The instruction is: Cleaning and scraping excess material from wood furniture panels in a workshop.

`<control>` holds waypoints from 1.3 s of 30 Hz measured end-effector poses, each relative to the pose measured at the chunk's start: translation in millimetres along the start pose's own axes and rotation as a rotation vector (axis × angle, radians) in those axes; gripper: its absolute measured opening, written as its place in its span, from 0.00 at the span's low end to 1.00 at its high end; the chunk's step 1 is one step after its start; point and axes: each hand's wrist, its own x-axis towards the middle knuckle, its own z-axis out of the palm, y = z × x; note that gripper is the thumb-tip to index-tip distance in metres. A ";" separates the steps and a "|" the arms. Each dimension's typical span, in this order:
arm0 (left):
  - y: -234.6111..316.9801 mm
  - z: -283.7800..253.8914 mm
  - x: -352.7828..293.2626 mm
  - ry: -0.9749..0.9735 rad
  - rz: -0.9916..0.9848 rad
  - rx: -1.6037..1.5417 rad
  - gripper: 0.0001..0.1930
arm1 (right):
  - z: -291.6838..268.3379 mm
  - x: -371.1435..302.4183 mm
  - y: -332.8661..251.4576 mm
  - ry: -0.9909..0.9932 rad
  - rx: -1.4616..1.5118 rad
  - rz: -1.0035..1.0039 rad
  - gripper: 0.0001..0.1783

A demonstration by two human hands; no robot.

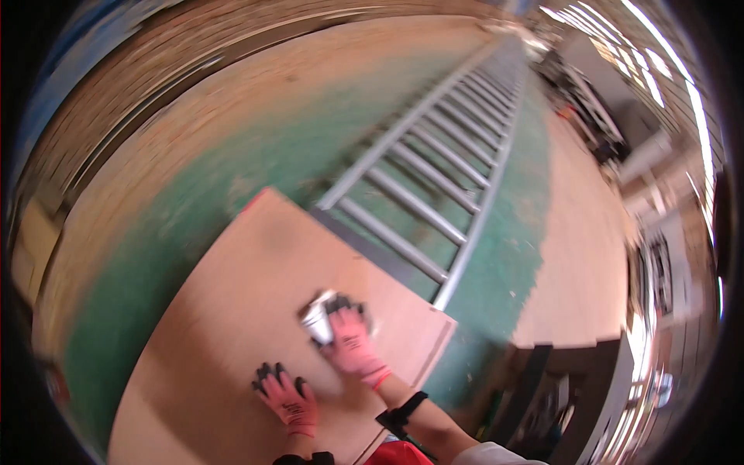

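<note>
A broad tan wooden board lies flat in front of me. My right hand, in a pink glove with black fingertips, grips a small white pad and presses it on the board. The pad is blurred and partly under the fingers, so I cannot tell its exact kind. Lower left of it, my left hand, in a matching glove, rests on the board with its fingers spread and nothing in them. A dark strap circles my right forearm.
Beyond the board's far edge runs a long grey metal roller conveyor over a green floor. A dark grey cabinet-like structure with open compartments stands close on the right. Machinery and stacked material line the far right. A brick wall stretches along the left.
</note>
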 end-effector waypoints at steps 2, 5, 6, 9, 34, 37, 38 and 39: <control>18.6 7.2 0.9 0.131 0.042 0.004 0.28 | -0.8 -36.3 5.1 0.000 0.210 -0.047 0.43; 4.2 51.4 -5.1 0.372 0.203 0.035 0.23 | -19.7 -88.0 5.0 0.089 0.286 -0.114 0.44; 18.2 70.1 -6.1 0.331 0.311 0.004 0.23 | -1.4 -109.0 10.4 0.205 0.266 -0.104 0.44; 77.7 83.7 -25.5 0.211 0.599 -0.103 0.23 | -25.4 -170.5 16.0 0.208 0.241 0.065 0.40; 297.2 81.8 -284.1 -0.532 1.515 -0.148 0.25 | -90.5 -953.9 -32.1 0.862 -0.217 1.961 0.25; 298.7 70.9 -328.7 -0.560 1.502 -0.133 0.25 | -99.1 -1055.0 -16.7 1.086 -0.445 2.045 0.28; 295.1 64.8 -341.3 -0.564 1.485 -0.126 0.25 | -107.7 -1083.3 -5.1 1.135 -0.488 2.070 0.28; 290.3 58.7 -353.6 -0.568 1.462 -0.121 0.25 | -119.0 -1111.4 8.9 1.182 -0.531 2.089 0.29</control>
